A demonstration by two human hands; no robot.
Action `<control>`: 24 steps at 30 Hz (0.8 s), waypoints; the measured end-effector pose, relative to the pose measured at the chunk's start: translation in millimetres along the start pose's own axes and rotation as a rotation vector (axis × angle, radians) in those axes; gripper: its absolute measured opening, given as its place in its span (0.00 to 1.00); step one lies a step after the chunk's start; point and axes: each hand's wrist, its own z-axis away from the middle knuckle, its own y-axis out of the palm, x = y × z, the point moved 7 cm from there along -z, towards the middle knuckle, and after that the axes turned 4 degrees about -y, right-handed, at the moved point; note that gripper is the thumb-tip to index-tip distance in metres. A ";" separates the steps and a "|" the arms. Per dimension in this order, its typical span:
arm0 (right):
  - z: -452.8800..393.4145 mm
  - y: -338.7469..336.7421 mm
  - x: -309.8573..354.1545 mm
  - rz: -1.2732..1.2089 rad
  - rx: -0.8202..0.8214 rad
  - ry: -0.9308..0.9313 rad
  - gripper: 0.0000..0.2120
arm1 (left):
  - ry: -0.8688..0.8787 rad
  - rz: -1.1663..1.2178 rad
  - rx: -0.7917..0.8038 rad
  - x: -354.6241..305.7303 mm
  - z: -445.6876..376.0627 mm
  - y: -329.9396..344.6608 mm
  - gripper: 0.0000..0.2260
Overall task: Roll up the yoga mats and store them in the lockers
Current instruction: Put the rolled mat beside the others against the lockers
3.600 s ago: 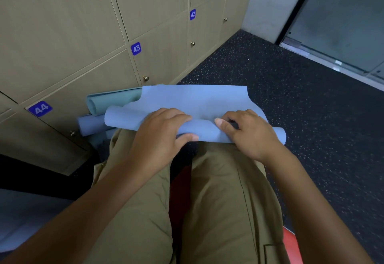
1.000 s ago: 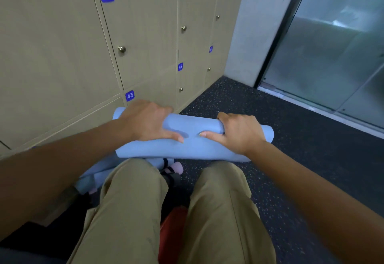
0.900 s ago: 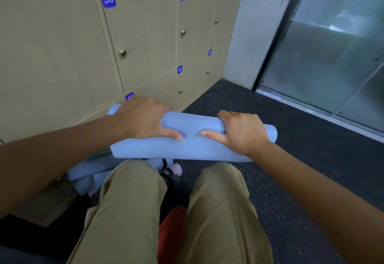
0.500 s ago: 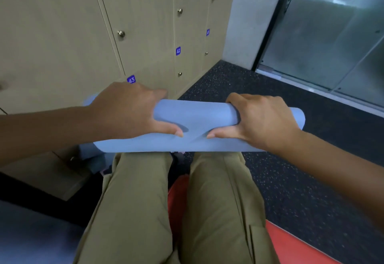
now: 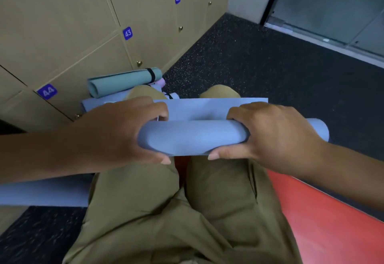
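Blue foam, a rolled yoga mat, lies across the person's khaki-clad knees with a loose flap showing at twelve o'clock. The left hand and right hand each clamp around it, thumbs underneath. At ten o'clock, a teal rolled mat rests against the closed lockers.

Both arms reach fwd over the khaki-trousered thighs; left hand and right hand each grip, fingers curled over, thumbs under, thumb tips nearly meeting.
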 end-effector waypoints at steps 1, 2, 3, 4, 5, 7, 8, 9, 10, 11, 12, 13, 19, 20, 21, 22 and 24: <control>4.9 5.1 3.1 -0.001 0.014 -0.009 0.37 | -0.007 -0.017 0.044 0.0 2.6 6.9 0.26; 9.1 10.1 6.0 -0.003 0.028 -0.025 0.37 | -0.013 -0.025 0.075 0.5 4.9 13.0 0.25; 12.8 15.3 7.9 -0.005 0.047 -0.036 0.37 | -0.015 -0.022 0.091 1.2 7.2 18.4 0.24; 16.6 20.4 8.8 -0.012 0.067 -0.040 0.36 | -0.013 -0.011 0.095 0.8 10.1 22.3 0.23; 20.1 24.6 10.1 -0.019 0.080 -0.046 0.36 | -0.012 0.008 0.096 1.1 12.8 25.8 0.22; 26.9 28.1 13.8 0.012 0.041 -0.089 0.35 | -0.023 0.061 0.107 2.2 17.0 32.1 0.21; 30.4 28.6 15.8 0.041 -0.001 -0.116 0.34 | -0.034 0.084 0.120 3.9 18.3 35.8 0.20; 33.7 29.8 17.1 0.058 -0.030 -0.134 0.34 | -0.040 0.107 0.128 5.8 19.1 38.8 0.18; 36.9 31.9 18.0 0.062 -0.045 -0.146 0.34 | -0.036 0.142 0.126 7.2 19.9 41.1 0.18; 39.8 34.4 18.6 0.055 -0.052 -0.157 0.34 | -0.026 0.184 0.118 8.4 20.9 43.1 0.19; 42.4 37.5 19.0 0.044 -0.053 -0.165 0.33 | -0.013 0.221 0.116 8.7 21.7 45.3 0.21; 44.3 40.8 19.4 0.032 -0.057 -0.171 0.32 | -0.003 0.240 0.121 8.9 22.5 48.2 0.21; 42.2 56.8 18.4 -0.075 -0.090 -0.206 0.29 | 0.101 0.102 0.047 3.6 21.1 61.2 0.18; 40.7 58.1 17.1 -0.102 -0.069 -0.206 0.29 | 0.124 0.089 0.023 1.5 22.1 60.6 0.18; 38.6 58.8 15.4 -0.133 -0.044 -0.200 0.29 | 0.141 0.094 -0.003 -0.2 23.5 58.6 0.18; 36.2 59.6 13.2 -0.168 -0.012 -0.185 0.29 | 0.155 0.102 -0.030 -2.2 25.1 55.8 0.19; 29.4 62.8 7.7 -0.241 0.080 -0.137 0.30 | 0.191 0.084 -0.083 -7.0 26.8 51.6 0.23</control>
